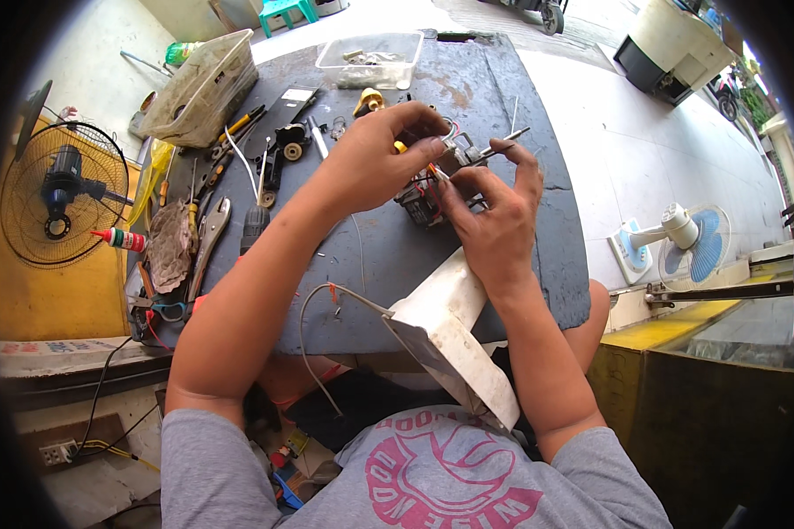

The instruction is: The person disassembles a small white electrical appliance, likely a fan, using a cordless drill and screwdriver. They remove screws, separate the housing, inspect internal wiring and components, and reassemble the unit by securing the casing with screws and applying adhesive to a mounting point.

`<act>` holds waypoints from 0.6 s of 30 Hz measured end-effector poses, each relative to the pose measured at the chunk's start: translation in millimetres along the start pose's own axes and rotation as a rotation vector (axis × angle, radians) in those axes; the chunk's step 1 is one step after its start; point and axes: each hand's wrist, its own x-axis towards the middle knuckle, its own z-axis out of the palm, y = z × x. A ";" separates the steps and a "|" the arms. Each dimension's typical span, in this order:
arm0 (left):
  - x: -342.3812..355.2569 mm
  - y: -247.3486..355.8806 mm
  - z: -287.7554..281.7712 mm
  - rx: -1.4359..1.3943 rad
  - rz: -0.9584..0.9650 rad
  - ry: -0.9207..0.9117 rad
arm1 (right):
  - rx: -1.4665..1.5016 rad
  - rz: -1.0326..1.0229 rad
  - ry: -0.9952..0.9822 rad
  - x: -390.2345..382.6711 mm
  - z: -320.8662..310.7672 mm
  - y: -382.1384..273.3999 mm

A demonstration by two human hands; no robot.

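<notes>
A small electric motor (422, 201) with a dark body, metal parts and red, orange and black wires sits on the dark table in front of me. My right hand (496, 204) grips it from the right, the thumb and fingers closed by its wires. A thin shaft (513, 138) sticks out past these fingers. My left hand (384, 152) is curled over the motor's left side; its fingertips are bent together near the wires, and what lies between them is hidden. Below my right wrist, a dirty white plastic housing (445, 304) with a grey cord (307, 304) leans at the table's near edge.
On the left of the table (468, 88) lie locking pliers (210, 238), a screwdriver (255, 225) and other tools. A plastic basket (198, 93) and a clear tray (370, 63) of small parts stand farther back. Fans stand at the left (62, 189) and right (688, 231).
</notes>
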 end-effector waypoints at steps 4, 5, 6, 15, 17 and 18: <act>-8.8 -13.5 -6.5 0.251 0.188 -0.088 | 0.011 0.003 -0.007 0.4 0.8 0.2; -8.8 -17.4 -5.2 0.275 0.300 -0.079 | 0.015 0.006 -0.016 0.4 1.0 0.5; -8.6 -20.9 -4.4 0.299 0.412 -0.068 | 0.019 0.008 -0.024 0.5 1.4 1.0; -10.5 -26.5 7.8 0.412 0.338 0.007 | 0.161 0.112 -0.065 0.8 3.6 3.8; -10.8 -25.5 8.5 0.435 0.393 0.001 | 0.194 0.155 -0.064 1.0 3.5 3.1; -11.0 -25.3 8.8 0.450 0.409 0.001 | 0.210 0.171 -0.063 1.2 3.6 2.8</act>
